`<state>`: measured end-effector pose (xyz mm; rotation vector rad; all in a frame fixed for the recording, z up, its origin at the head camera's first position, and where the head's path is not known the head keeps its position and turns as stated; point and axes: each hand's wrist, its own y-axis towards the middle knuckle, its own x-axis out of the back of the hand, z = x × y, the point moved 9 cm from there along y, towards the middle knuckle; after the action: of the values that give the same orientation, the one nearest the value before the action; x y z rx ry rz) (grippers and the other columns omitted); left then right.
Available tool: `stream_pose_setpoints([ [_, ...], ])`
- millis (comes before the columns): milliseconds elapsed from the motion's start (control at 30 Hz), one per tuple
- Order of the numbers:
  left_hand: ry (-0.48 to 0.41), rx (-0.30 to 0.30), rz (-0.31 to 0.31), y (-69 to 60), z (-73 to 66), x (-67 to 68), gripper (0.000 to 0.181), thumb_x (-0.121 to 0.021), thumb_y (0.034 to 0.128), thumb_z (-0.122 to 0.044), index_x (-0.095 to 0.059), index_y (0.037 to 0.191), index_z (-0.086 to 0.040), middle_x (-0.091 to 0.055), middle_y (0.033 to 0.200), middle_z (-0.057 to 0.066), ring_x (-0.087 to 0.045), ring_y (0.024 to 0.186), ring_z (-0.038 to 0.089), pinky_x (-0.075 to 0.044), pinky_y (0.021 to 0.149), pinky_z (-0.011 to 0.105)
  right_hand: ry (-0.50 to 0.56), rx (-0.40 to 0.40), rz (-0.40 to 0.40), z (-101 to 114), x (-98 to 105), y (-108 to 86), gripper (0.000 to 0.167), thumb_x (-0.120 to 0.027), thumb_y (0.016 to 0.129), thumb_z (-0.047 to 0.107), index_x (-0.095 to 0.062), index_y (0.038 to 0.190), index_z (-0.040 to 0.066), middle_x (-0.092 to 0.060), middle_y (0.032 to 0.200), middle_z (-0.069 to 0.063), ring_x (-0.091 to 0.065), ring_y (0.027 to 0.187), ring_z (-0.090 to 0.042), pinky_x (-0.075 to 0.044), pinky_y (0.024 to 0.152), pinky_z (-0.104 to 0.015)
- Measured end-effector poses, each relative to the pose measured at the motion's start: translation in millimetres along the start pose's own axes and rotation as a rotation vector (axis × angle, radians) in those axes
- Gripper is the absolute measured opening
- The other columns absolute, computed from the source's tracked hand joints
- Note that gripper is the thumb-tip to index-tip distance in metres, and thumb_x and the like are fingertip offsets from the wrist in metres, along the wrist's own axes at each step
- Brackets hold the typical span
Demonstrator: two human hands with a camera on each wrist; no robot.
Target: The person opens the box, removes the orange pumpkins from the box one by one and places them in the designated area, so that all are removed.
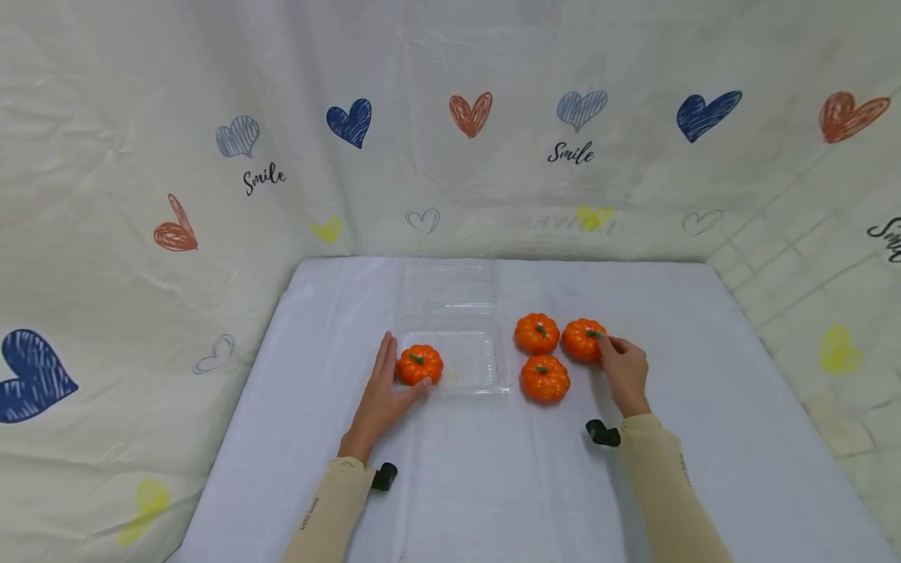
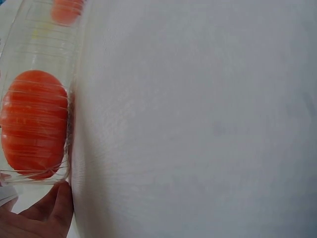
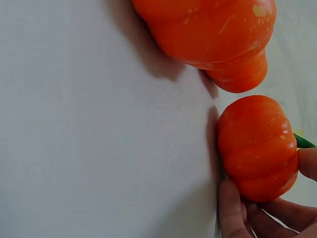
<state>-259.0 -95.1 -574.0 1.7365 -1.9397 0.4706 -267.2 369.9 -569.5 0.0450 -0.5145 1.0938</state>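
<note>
A clear plastic clamshell box lies with its lid folded back on the table, and one small orange pumpkin sits in its left part. Along the box's left side lies my left hand, fingers straight, its thumb at the front edge. The left wrist view shows fingers touching the box's corner, the ribbed wall in front of the pumpkin. To the right, my right hand holds a pumpkin by its right side. In the right wrist view, the thumb is near that pumpkin's green stem, other fingers low against it.
Between the box and the held pumpkin are two more pumpkins, one behind and one in front. A white cloth covers the table. A curtain printed with hearts hangs behind it and at both sides.
</note>
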Motion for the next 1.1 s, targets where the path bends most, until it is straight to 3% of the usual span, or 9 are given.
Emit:
stream_pose_setpoints([
  [133,0.002,-0.002,0.005,0.2,-0.1,-0.6,0.114,-0.075,0.0922,-0.064,-0.014,0.173,-0.012,-0.002,0.18,-0.008,-0.021,0.162,0.027,-0.032,0.123,0.052,-0.008,0.003,-0.029,0.5,-1.2,0.1,0.064,-0.051,0.111,0.046,-0.058,0.15,-0.004,-0.058,0.147,-0.022,-0.059,0.11,-0.027,-0.05,0.077,-0.015],
  [333,0.0,-0.01,0.002,-0.3,-2.3,0.4,0.113,-0.076,0.0932,-0.061,-0.014,0.173,-0.01,-0.001,0.18,-0.007,-0.019,0.162,0.026,-0.029,0.125,0.052,-0.005,0.0,-0.105,-1.2,-3.6,2.3,0.064,-0.05,0.11,0.048,-0.062,0.146,-0.003,-0.062,0.142,-0.022,-0.058,0.117,-0.03,-0.05,0.088,-0.026],
  [467,-0.004,-0.013,0.002,-0.2,-3.2,-0.5,0.114,-0.076,0.0929,-0.062,-0.015,0.173,-0.008,-0.002,0.18,-0.006,-0.018,0.162,0.026,-0.028,0.125,0.053,-0.002,-0.001,-0.126,-1.2,-3.7,0.7,0.066,-0.046,0.111,0.048,-0.057,0.15,-0.004,-0.06,0.146,-0.023,-0.057,0.127,-0.034,-0.051,0.103,-0.038],
  [633,0.003,-0.008,0.01,-0.4,-2.5,-1.4,0.115,-0.076,0.0924,-0.063,-0.013,0.173,-0.01,-0.001,0.18,-0.007,-0.018,0.163,0.026,-0.028,0.125,0.053,0.05,-0.026,-0.13,-1.8,2.8,-4.6,0.063,-0.036,0.113,0.036,-0.041,0.161,-0.005,-0.045,0.163,-0.025,-0.039,0.152,-0.04,-0.034,0.124,-0.051],
  [733,0.006,-0.005,0.009,-0.8,-2.4,-0.5,0.114,-0.077,0.0925,-0.06,-0.013,0.173,-0.011,-0.001,0.18,-0.007,-0.019,0.162,0.027,-0.028,0.125,0.054,0.104,-0.052,-0.146,-2.0,8.0,-9.1,0.062,-0.032,0.113,0.031,-0.037,0.164,-0.003,-0.038,0.168,-0.022,-0.033,0.156,-0.037,-0.03,0.125,-0.05],
  [900,0.008,0.001,0.01,-0.8,-2.6,-0.2,0.113,-0.078,0.0931,-0.058,-0.014,0.173,-0.01,-0.001,0.18,-0.007,-0.019,0.162,0.027,-0.028,0.125,0.055,0.213,-0.05,-0.196,9.4,15.2,-19.1,0.06,-0.029,0.112,0.027,-0.036,0.166,0.003,-0.039,0.168,-0.017,-0.046,0.146,-0.035,-0.038,0.122,-0.044],
  [1000,0.018,-0.002,0.006,-0.2,-2.3,-0.2,0.113,-0.077,0.0936,-0.059,-0.014,0.173,-0.01,-0.001,0.18,-0.007,-0.019,0.162,0.028,-0.028,0.124,0.055,0.267,-0.015,-0.223,23.0,16.3,-25.1,0.058,-0.031,0.113,0.027,-0.038,0.166,0.007,-0.039,0.169,-0.013,-0.05,0.143,-0.033,-0.04,0.12,-0.04],
  [1100,0.013,-0.009,0.0,-0.4,-2.2,0.2,0.113,-0.076,0.0933,-0.06,-0.014,0.173,-0.008,-0.002,0.18,-0.005,-0.019,0.162,0.029,-0.028,0.124,0.056,0.292,0.03,-0.219,38.4,12.8,-31.0,0.057,-0.034,0.114,0.03,-0.038,0.167,0.01,-0.036,0.171,-0.008,-0.042,0.152,-0.028,-0.036,0.123,-0.037],
])
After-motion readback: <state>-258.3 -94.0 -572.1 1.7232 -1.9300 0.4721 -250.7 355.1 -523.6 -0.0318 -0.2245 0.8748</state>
